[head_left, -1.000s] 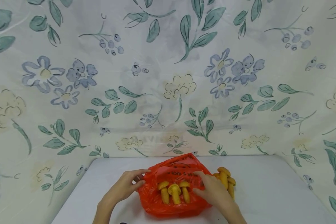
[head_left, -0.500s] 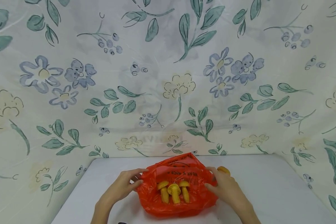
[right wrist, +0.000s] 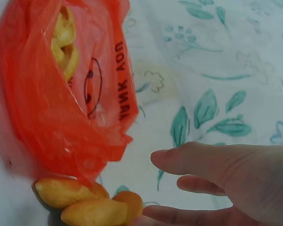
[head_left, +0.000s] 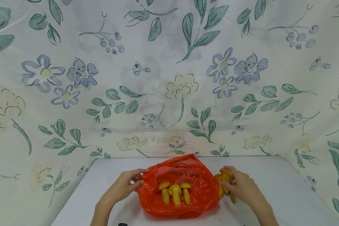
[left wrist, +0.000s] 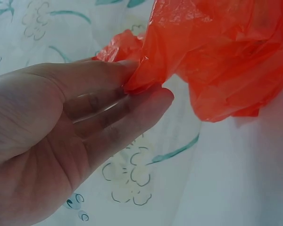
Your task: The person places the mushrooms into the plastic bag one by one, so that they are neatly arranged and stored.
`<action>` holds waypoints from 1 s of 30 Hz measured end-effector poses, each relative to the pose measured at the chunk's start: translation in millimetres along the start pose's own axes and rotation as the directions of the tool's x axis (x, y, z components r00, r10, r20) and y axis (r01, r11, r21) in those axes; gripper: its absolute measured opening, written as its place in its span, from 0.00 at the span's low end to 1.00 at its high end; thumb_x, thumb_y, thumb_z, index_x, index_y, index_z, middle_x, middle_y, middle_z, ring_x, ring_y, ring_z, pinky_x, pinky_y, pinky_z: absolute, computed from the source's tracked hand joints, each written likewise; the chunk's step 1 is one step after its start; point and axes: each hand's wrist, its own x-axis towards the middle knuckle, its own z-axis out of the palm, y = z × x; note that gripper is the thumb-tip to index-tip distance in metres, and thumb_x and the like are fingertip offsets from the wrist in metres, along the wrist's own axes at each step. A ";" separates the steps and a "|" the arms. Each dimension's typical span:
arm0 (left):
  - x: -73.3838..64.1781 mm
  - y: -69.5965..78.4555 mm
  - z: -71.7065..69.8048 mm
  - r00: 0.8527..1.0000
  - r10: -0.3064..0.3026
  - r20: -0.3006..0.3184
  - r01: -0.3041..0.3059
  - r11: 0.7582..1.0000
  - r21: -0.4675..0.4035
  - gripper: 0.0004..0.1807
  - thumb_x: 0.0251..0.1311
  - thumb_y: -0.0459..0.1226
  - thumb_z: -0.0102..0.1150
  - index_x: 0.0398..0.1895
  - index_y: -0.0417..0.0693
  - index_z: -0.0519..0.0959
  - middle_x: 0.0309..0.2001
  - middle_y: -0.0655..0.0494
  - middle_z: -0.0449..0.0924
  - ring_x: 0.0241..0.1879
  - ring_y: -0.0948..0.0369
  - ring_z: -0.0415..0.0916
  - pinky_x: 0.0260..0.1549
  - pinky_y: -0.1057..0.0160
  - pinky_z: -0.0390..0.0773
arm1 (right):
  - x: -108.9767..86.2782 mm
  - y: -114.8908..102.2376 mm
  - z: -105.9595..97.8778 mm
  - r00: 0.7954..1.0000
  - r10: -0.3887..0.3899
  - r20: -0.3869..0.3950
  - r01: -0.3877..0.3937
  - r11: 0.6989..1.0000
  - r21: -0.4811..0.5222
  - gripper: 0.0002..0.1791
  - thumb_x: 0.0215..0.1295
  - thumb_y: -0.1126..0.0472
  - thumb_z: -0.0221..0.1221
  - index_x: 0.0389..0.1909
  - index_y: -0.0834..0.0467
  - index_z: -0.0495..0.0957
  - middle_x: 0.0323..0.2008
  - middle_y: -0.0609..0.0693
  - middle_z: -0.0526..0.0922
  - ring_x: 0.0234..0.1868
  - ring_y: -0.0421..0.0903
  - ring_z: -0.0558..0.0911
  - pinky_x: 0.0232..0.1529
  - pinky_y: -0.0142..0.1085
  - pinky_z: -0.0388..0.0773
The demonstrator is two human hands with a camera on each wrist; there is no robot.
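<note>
A red plastic bag (head_left: 180, 212) with black print lies on the table with its mouth open. Three yellow-brown mushrooms (head_left: 175, 194) are inside it, side by side. At the bag's left edge my left hand (head_left: 122, 186) pinches the thin plastic between thumb and fingers; the left wrist view shows the bag (left wrist: 217, 56) gathered there. My right hand (head_left: 243, 186) is at a small pile of mushrooms (head_left: 224, 180) just right of the bag. Its thumb and fingers are apart in the right wrist view, a lower fingertip close to the mushrooms (right wrist: 94, 212); contact is unclear.
The white table (head_left: 285, 191) extends to both sides of the bag. Behind it hangs a floral cloth (head_left: 169, 78), which also covers the sides. A small dark object (head_left: 122, 224) shows at the bottom edge.
My right hand has let go of the bag's right side and moved right to the mushroom pile. The bag's right side was drawn outward earlier. My left hand has stayed at the left edge.
</note>
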 end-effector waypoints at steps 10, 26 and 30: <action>0.8 0.2 3.0 0.998 -0.020 0.065 0.023 0.999 -0.037 0.24 0.63 0.34 0.62 0.63 0.46 0.74 0.44 0.47 0.84 0.38 0.59 0.82 0.31 0.66 0.86 | 2.8 20.9 -5.5 0.999 0.035 0.014 -0.034 0.999 -0.019 0.38 0.58 0.50 0.68 0.67 0.58 0.66 0.36 0.52 0.82 0.28 0.42 0.76 0.30 0.36 0.82; 2.2 -0.8 3.1 0.998 -0.023 0.057 0.025 0.999 -0.046 0.25 0.62 0.30 0.61 0.64 0.46 0.73 0.43 0.46 0.84 0.36 0.59 0.82 0.29 0.65 0.86 | 5.4 39.1 -7.4 0.998 0.042 0.047 -0.039 0.997 -0.064 0.43 0.56 0.49 0.69 0.69 0.59 0.63 0.37 0.54 0.82 0.31 0.45 0.75 0.31 0.39 0.79; 2.4 -0.7 3.7 0.998 -0.024 0.061 0.028 0.998 -0.053 0.25 0.62 0.30 0.61 0.64 0.45 0.73 0.43 0.47 0.84 0.35 0.61 0.82 0.29 0.66 0.86 | 7.3 40.8 -5.4 0.996 0.069 0.055 -0.066 0.996 -0.065 0.43 0.56 0.50 0.69 0.69 0.59 0.62 0.38 0.55 0.82 0.31 0.45 0.76 0.32 0.39 0.79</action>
